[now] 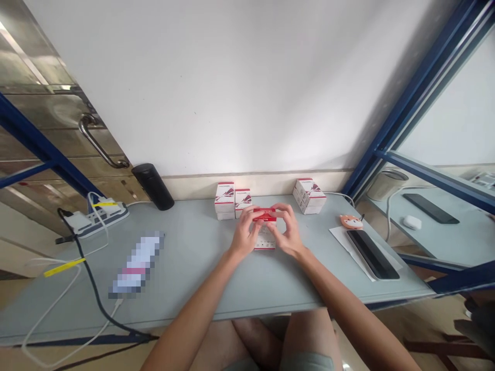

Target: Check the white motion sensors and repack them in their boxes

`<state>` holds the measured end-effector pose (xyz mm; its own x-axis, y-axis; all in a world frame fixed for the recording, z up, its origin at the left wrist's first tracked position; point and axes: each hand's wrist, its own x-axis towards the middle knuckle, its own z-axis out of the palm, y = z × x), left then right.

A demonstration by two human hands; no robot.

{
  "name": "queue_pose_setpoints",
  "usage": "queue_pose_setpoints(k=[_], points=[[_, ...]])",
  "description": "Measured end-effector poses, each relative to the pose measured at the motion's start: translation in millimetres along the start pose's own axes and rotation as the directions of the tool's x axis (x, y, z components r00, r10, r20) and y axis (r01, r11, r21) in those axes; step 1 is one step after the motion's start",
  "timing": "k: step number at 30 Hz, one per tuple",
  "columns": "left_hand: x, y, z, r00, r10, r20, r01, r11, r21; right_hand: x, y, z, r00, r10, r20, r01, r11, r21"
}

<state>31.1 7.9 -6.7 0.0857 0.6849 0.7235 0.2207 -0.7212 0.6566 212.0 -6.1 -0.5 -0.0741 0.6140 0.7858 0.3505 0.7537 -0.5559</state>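
Observation:
A small red-and-white carton (pixel 265 238) stands upright on the grey desk (pixel 189 257), between my two hands. My left hand (pixel 246 230) grips its left side, fingers curled over the red top. On the opposite side, my right hand (pixel 286 230) holds it the same way, thumb against the front face. Printed text and small symbols show on that face. Just behind my left hand are two similar cartons side by side, a taller one (pixel 225 202) and a lower one (pixel 243 201). Another carton stack (pixel 309 196) stands further right near the wall.
At left are a black bottle (pixel 153 186), a power strip (pixel 101 217) with cables, and a blurred-out phone (pixel 137 265) on a charging cord. On the right lie a dark phone (pixel 372 253), white paper (pixel 348 247) and an orange animal-shaped item (pixel 351 222). Blue frame posts (pixel 367 149) flank the desk.

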Motion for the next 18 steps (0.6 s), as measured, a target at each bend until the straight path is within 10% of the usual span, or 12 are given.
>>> queue_pose_setpoints(k=[8, 14, 18], points=[[7, -13, -8.9, 0.842, -0.254, -0.475, 0.277, 0.961, -0.022, -5, -2, 13, 0.808, 0.361, 0.466, -0.522, 0.805, 0.283], [0, 0, -36.1, 0.843, -0.327, -0.427, 0.356, 0.934, -0.013, 16, -5, 6, 0.956, 0.286, 0.069, -0.293, 0.944, 0.152], [-57, 36, -66.7, 0.848, -0.300, -0.437, 0.403, 0.901, 0.162, 37, 10, 13, 0.987, 0.121, -0.110, -0.143, 0.966, -0.218]])
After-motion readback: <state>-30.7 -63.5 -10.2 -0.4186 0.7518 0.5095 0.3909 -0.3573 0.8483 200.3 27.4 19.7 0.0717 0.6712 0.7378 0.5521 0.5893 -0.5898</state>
